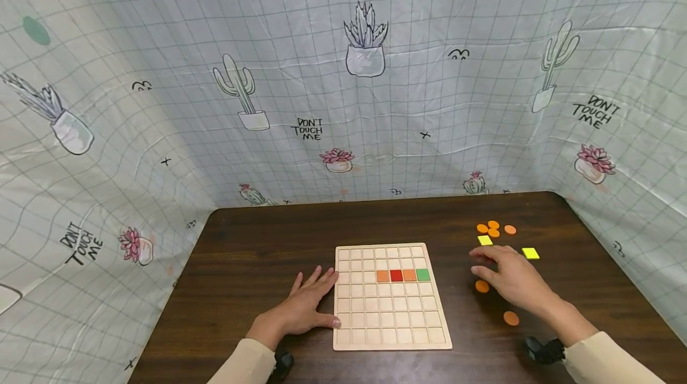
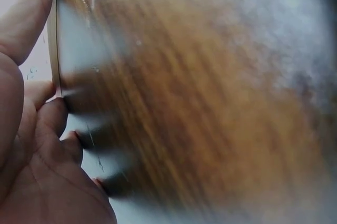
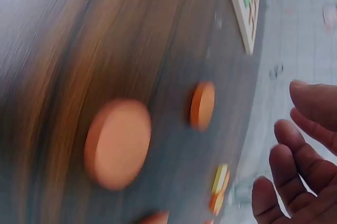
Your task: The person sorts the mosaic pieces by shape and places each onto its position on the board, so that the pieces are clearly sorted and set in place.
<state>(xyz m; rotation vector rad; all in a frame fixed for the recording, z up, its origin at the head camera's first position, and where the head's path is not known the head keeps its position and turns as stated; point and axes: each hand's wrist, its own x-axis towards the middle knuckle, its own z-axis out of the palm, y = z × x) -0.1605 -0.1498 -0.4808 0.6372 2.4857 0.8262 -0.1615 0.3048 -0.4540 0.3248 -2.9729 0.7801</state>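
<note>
A pale wooden grid board [image 1: 389,297] lies on the dark table. One row holds two orange square tiles [image 1: 409,275], a red tile [image 1: 396,276] between them and a green tile [image 1: 423,275] at the right end. My left hand [image 1: 303,306] rests at the board's left edge with spread fingers, its thumb and a fingertip touching the rim. To the right, my right hand [image 1: 512,276] hovers over loose pieces, fingers slightly bent and nothing between them in the right wrist view. Near it are orange discs [image 3: 118,144] and two yellow square tiles [image 1: 530,253].
Several orange discs [image 1: 493,232] cluster at the back right, beyond the right hand. Another disc [image 1: 511,318] lies nearer the front. A white curtain [image 1: 300,86] with a grid and cactus print surrounds the brown table [image 1: 257,253] at its back and sides.
</note>
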